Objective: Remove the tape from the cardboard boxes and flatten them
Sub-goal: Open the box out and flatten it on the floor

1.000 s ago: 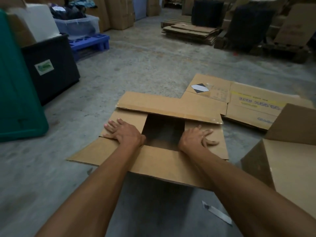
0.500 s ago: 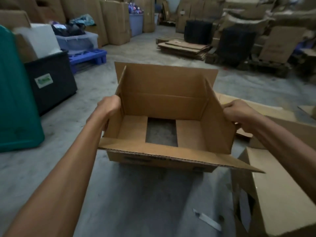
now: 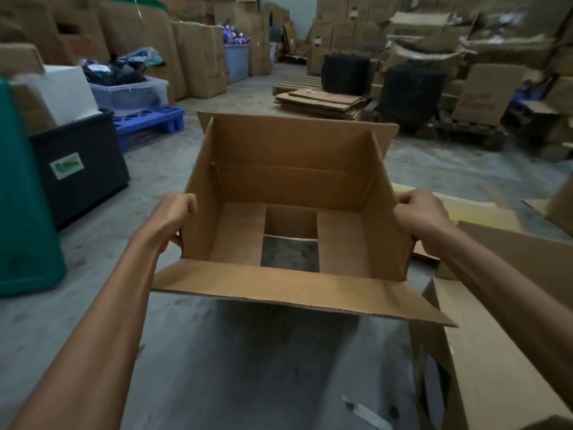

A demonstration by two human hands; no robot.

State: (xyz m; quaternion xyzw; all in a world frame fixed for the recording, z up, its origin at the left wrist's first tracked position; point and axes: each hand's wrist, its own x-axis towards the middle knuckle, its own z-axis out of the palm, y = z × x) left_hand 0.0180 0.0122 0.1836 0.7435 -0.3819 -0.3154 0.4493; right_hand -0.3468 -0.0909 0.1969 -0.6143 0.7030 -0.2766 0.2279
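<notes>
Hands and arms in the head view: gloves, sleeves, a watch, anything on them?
Nothing worn that shows. The left hand and right hand are bare, with no gloves, rings or watch visible. Both forearms are uncovered from the wrist down to the bottom edge of the picture, so no sleeve comes into view. No markings, straps or cables on either arm.

A: What stays hidden?

B: The left hand's (image 3: 173,212) fingers, behind the open box's (image 3: 291,187) side wall. The second box (image 3: 502,352) runs off the right edge.

A: And the far stacks (image 3: 465,35)?

B: Blurred; the black bin's label (image 3: 67,165) is unreadable.
</notes>
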